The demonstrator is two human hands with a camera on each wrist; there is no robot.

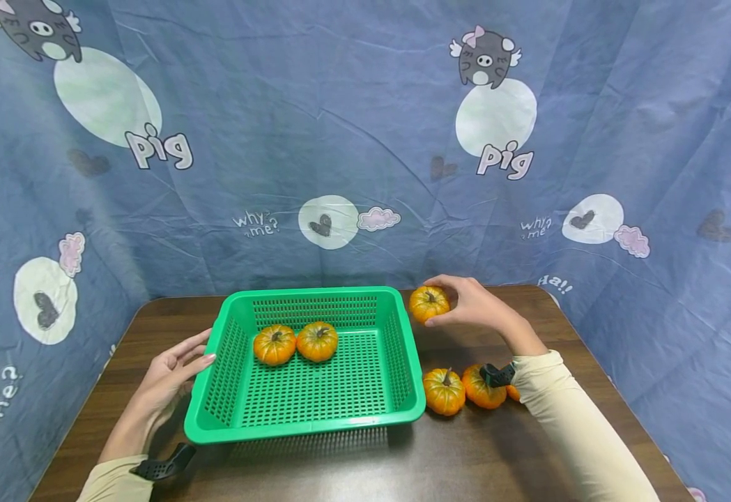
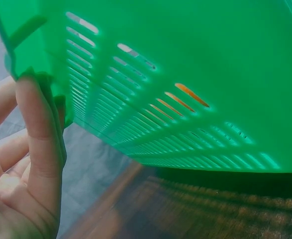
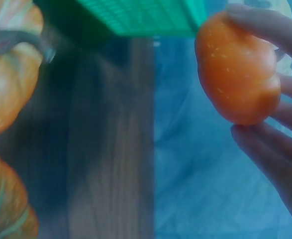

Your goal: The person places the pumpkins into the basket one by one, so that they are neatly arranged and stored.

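Observation:
A green plastic basket [image 1: 305, 430] with slotted walls holds two small orange pumpkins, a left pumpkin [image 1: 274, 345] and a right pumpkin [image 1: 318, 341], side by side. My left hand [image 1: 167, 380] grips the basket's left rim, thumb at the edge; the left wrist view shows the slotted wall [image 2: 150, 94] up close. Beyond the basket's right rim, my right hand [image 1: 470, 304] holds another pumpkin [image 1: 429, 304] between thumb and fingers, its stem upward. From the right wrist, this pumpkin's smooth orange underside [image 3: 238, 74] shows close to the basket.
Right of the basket, a pumpkin [image 1: 444, 392] and a second pumpkin [image 1: 483, 387] sit on the brown wooden table [image 1: 459, 460]. Part of another orange pumpkin [image 1: 513, 392] shows behind my right sleeve. A blue printed cloth [image 1: 365, 146] hangs along the table's back and sides.

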